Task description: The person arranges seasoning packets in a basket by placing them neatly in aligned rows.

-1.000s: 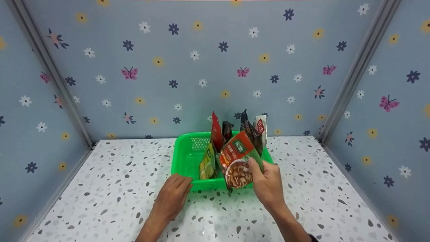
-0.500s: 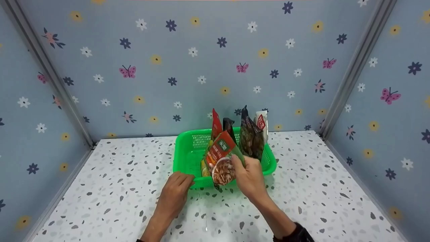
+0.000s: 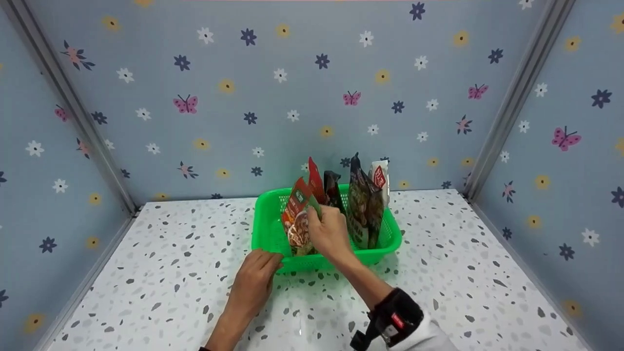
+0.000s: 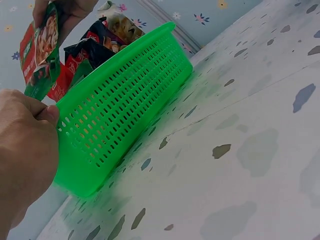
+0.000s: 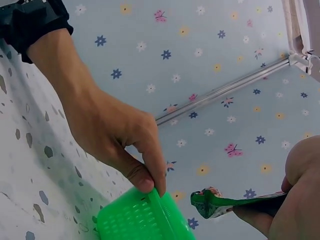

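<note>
My right hand [image 3: 329,231] pinches a red-and-green food packet [image 3: 294,219], printed with a filled bowl, by its right edge. The packet stands upright inside the green plastic basket [image 3: 265,265], its lower end below the rim. My left hand [image 3: 253,278] grips the basket's front-left rim; in the right wrist view its thumb and fingers [image 5: 159,170] pinch that rim. Behind the held packet stands a red packet [image 3: 316,179], with a dark packet [image 3: 333,190] beside it. The yellow-green packet is hidden behind the held one.
A large dark packet [image 3: 360,209] and a white packet [image 3: 382,178] stand in the basket's right half. The speckled white table [image 3: 185,258] spreads around it. Flower-patterned panels [image 3: 312,97] rise behind and at both sides.
My right hand has carried the red-and-green packet left and further into the basket, over the place of the yellow-green packet. The left hand has stayed on the rim.
</note>
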`<state>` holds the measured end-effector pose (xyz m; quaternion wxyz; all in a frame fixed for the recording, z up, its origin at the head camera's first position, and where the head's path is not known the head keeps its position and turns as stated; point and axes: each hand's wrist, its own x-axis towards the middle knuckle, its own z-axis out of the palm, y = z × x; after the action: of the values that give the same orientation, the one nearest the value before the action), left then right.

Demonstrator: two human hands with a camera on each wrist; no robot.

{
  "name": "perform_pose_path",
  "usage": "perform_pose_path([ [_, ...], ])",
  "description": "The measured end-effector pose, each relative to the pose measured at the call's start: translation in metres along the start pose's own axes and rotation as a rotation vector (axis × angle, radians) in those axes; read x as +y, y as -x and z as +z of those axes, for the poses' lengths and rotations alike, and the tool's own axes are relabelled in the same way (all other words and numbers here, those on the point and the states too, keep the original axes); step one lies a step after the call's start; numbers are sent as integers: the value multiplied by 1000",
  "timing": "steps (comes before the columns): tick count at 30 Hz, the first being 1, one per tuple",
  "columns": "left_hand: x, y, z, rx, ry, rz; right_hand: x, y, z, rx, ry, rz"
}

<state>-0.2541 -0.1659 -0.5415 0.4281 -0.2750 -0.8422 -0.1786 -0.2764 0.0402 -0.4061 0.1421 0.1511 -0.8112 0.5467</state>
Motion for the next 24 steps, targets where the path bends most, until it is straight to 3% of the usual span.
perform_pose_path([
  [10,0,-2,0,-7,9,4,15,-24,31,-64,78,3],
  [19,1,0,-1,-13,-22,-3,24,-25,52,-98,161,8],
  [24,0,0,-1,-32,-37,-13,45,-31,60,-114,115,-5],
])
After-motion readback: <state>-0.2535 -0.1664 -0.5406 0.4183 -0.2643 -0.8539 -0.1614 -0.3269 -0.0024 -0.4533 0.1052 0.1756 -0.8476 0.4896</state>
